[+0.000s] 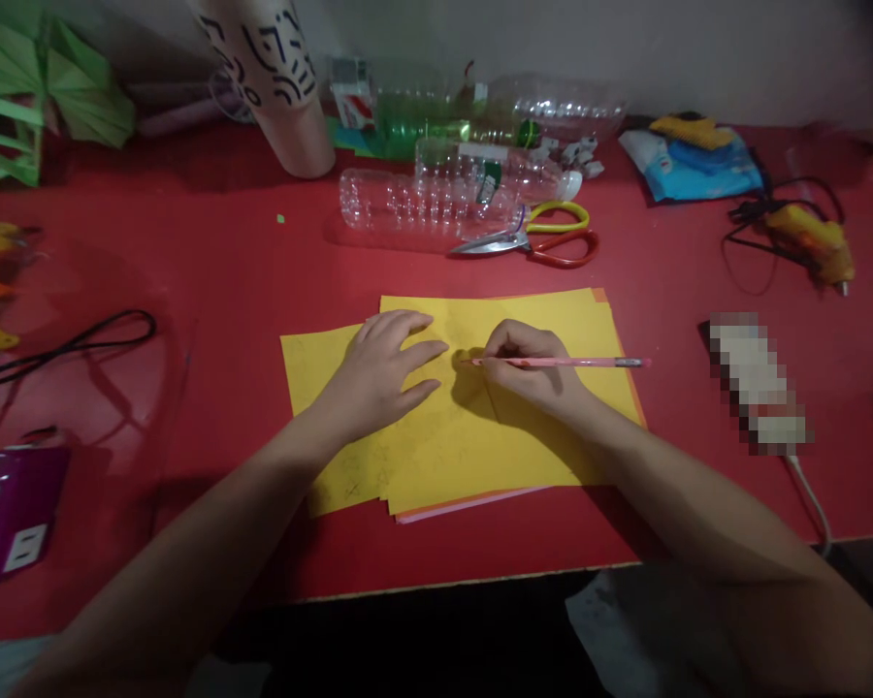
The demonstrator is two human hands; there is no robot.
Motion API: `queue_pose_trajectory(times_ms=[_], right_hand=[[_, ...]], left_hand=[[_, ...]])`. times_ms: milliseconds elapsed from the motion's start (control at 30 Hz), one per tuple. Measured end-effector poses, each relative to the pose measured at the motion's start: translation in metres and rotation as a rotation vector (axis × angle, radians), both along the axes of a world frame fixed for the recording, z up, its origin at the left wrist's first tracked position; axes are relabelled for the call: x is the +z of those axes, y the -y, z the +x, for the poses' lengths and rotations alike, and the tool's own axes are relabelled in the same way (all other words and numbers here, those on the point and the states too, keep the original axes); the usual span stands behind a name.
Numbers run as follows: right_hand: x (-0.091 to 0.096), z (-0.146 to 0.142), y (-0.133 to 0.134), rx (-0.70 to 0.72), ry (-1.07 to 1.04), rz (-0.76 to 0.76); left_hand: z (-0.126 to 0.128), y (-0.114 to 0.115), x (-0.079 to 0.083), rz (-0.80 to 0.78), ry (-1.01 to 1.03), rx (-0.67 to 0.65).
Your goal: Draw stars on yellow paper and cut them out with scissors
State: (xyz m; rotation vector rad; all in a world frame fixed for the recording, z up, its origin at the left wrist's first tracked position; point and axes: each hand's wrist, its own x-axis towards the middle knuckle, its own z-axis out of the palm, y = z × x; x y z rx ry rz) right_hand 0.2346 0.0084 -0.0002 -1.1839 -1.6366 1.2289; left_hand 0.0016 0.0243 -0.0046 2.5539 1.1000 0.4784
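Note:
A stack of yellow paper sheets lies on the red table in front of me. My left hand rests flat on the paper, fingers stretched out and slightly apart. My right hand is closed around a pink pencil, which lies nearly level with its tip pointing left onto the yellow sheet, just right of my left fingertips. An orange and a pink sheet edge peek out under the stack.
Behind the paper lie scissors with red and yellow handles and several clear plastic bottles. A yellow glue gun with black cord sits at right, a pink patterned tube at the back, green paper shapes at far left, a black cable.

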Motion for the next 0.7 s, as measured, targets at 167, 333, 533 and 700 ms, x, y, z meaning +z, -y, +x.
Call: queue_pose_trajectory(times_ms=[167,333,533,700], right_hand=[[0.0007,-0.0007,-0.0012,0.013,0.024,0.001],[0.0013,-0.0006,-0.0013,0.024,0.039,-0.001],[0.0008,-0.0010,-0.0025,0.022,0.067,0.001],[0.0007,-0.0038,-0.0031,-0.043,0.086,0.012]], left_hand=[[-0.0009,-0.0002,0.0032,-0.070,-0.013,-0.055],[0.0002,-0.0008,0.0058,-0.118,-0.016,-0.041],[0.0006,-0.0012,0.0071,-0.140,-0.013,-0.033],[0.0012,-0.0016,0.0066,-0.141,-0.014,-0.032]])
